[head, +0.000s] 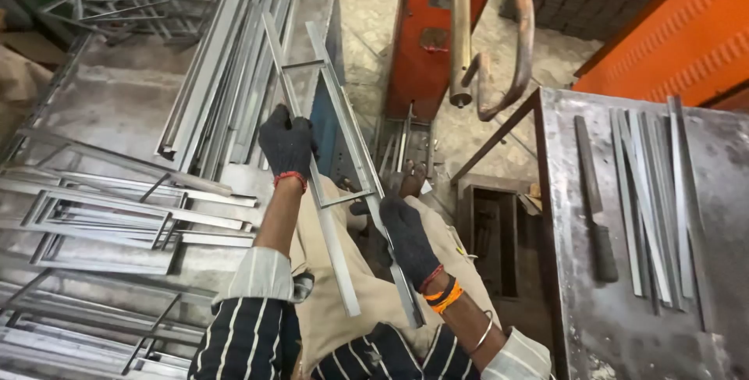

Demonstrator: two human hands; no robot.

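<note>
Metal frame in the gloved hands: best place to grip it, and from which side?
Grip the frame on its two long rails, between the crossbars, one hand per rail from the outer sides, as the left hand and right hand do now. The rails are narrow enough to wrap, and the frame is long and tilted, so spaced hands probably steady it best.

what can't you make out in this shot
- Head view: left hand and right hand are gloved, so the fingers' grip on the metal frame is hidden.
- Stacked frames: cut off by the left edge.
- Tip of the welding arm: its contact end is too small to read.
</note>
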